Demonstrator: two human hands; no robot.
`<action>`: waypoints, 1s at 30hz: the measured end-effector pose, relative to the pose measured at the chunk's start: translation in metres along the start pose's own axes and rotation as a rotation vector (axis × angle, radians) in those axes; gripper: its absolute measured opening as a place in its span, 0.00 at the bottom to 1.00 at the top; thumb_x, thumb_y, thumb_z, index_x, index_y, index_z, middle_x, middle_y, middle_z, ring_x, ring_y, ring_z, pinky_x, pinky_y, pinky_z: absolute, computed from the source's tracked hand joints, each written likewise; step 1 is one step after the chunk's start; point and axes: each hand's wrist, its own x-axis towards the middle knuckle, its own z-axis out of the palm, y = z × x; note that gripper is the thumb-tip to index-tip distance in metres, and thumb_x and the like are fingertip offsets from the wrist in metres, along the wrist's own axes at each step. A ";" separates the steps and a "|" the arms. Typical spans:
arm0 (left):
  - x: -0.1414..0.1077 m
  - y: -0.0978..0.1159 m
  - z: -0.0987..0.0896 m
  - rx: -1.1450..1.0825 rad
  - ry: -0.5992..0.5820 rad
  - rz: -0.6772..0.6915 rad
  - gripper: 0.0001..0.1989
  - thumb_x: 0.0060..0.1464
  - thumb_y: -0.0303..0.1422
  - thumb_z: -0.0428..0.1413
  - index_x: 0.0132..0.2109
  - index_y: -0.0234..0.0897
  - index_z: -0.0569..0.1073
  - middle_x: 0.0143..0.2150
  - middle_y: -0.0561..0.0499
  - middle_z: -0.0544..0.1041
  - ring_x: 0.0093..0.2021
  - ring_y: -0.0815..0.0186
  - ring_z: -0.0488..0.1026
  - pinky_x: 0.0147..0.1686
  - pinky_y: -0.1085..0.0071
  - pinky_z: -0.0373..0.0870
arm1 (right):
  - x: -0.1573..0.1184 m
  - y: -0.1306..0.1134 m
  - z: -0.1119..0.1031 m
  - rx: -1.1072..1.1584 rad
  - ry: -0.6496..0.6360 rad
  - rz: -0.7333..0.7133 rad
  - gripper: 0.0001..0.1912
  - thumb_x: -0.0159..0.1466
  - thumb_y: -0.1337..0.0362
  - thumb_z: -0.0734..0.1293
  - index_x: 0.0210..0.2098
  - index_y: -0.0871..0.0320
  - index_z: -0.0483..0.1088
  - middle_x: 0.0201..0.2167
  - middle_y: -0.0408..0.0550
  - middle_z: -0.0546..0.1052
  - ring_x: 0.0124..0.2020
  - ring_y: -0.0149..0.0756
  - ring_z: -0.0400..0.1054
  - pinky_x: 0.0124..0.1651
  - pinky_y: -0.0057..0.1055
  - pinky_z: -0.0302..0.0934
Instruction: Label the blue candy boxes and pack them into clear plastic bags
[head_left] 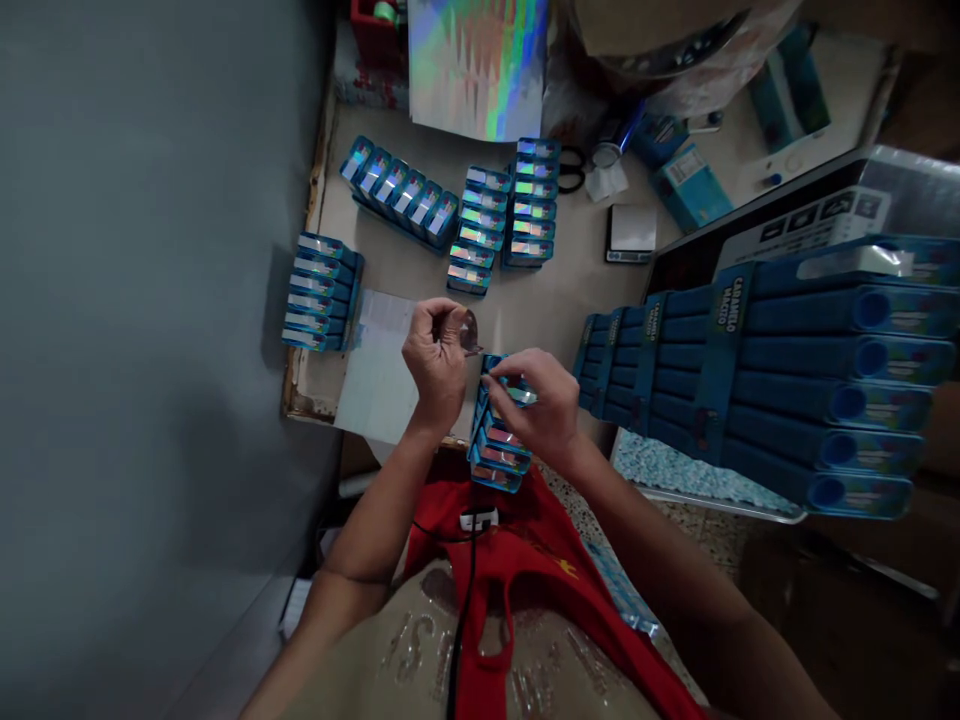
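Observation:
My left hand [437, 350] is closed, its fingers curled round a small, shiny, see-through rounded thing [469, 328] that sticks out on its right side; its kind is unclear. My right hand [541, 400] is closed in a pinch just to the right. Whatever lies between its fingertips is too small to make out. Below both hands, a row of slim blue boxes [501, 457] with shiny end labels stands at the table's near edge. The right hand partly covers this row. Left of it lies a pale sheet [382, 370], close under my left wrist.
More rows of blue boxes stand at the left [313, 295], the back [401, 190] and the centre [478, 230]. Banded blue boxes [787, 370] rise at the right. A holographic sheet [476, 60], black-handled scissors [572, 170] and a small scale [631, 232] lie farther back. A wall [150, 300] borders the left.

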 end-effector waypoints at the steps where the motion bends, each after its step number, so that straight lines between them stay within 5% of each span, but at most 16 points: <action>1: -0.002 0.000 0.000 0.014 0.009 0.025 0.12 0.67 0.45 0.57 0.40 0.43 0.73 0.35 0.53 0.76 0.36 0.67 0.74 0.39 0.70 0.72 | 0.003 -0.004 -0.001 0.049 0.051 0.063 0.05 0.66 0.60 0.70 0.33 0.51 0.73 0.30 0.44 0.77 0.32 0.36 0.69 0.40 0.36 0.61; 6: -0.006 0.001 0.000 0.054 -0.045 0.094 0.11 0.67 0.45 0.57 0.41 0.43 0.75 0.37 0.52 0.77 0.39 0.65 0.76 0.41 0.69 0.72 | 0.023 -0.009 -0.004 0.091 0.164 0.139 0.03 0.63 0.61 0.69 0.35 0.52 0.71 0.32 0.43 0.76 0.31 0.34 0.66 0.39 0.35 0.64; 12: -0.008 0.004 0.000 0.050 -0.109 0.113 0.09 0.67 0.42 0.58 0.41 0.43 0.75 0.37 0.52 0.78 0.34 0.68 0.75 0.38 0.70 0.72 | 0.038 -0.004 -0.003 -0.006 0.143 0.060 0.05 0.63 0.63 0.69 0.40 0.52 0.75 0.33 0.45 0.77 0.34 0.37 0.67 0.43 0.37 0.65; 19: -0.012 0.008 -0.001 0.049 -0.133 0.089 0.09 0.66 0.41 0.59 0.41 0.42 0.76 0.37 0.52 0.79 0.35 0.68 0.75 0.37 0.71 0.71 | 0.045 -0.007 -0.003 -0.004 0.115 0.045 0.06 0.62 0.67 0.67 0.33 0.52 0.77 0.29 0.44 0.77 0.31 0.35 0.67 0.40 0.35 0.64; 30: -0.013 0.004 -0.003 0.103 -0.124 0.155 0.10 0.67 0.40 0.57 0.37 0.43 0.74 0.35 0.52 0.77 0.37 0.65 0.73 0.42 0.67 0.70 | 0.044 -0.008 0.007 0.199 0.124 0.319 0.06 0.60 0.63 0.68 0.28 0.54 0.76 0.24 0.41 0.77 0.25 0.30 0.66 0.31 0.30 0.61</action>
